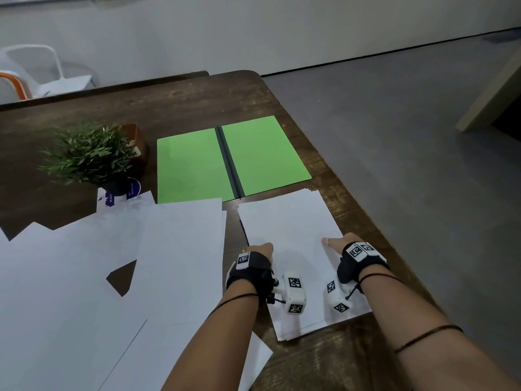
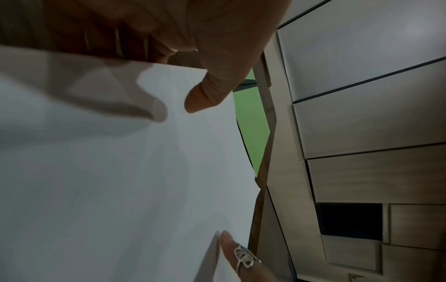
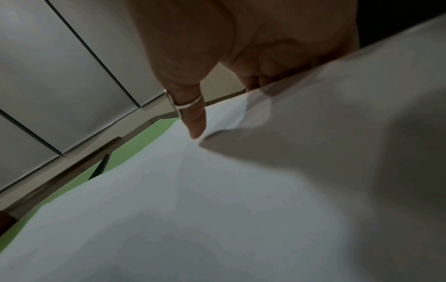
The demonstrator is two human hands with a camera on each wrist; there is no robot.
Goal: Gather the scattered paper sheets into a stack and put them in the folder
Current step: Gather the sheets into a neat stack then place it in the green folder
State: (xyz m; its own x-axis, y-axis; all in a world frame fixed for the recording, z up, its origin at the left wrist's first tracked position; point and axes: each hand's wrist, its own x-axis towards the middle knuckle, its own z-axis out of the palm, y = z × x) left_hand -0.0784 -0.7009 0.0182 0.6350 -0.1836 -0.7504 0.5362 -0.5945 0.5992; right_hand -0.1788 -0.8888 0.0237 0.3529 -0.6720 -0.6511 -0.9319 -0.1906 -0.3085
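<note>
Both hands hold a thin stack of white paper sheets lying on the dark wooden table, just in front of the open green folder. Left hand grips the stack's left edge, thumb on top, fingers curled underneath; right hand does likewise on the right edge, its ringed thumb pressing down. More loose white sheets lie scattered to the left. Paper seems light, floppy and slippery, so supporting opposite edges looks wise.
</note>
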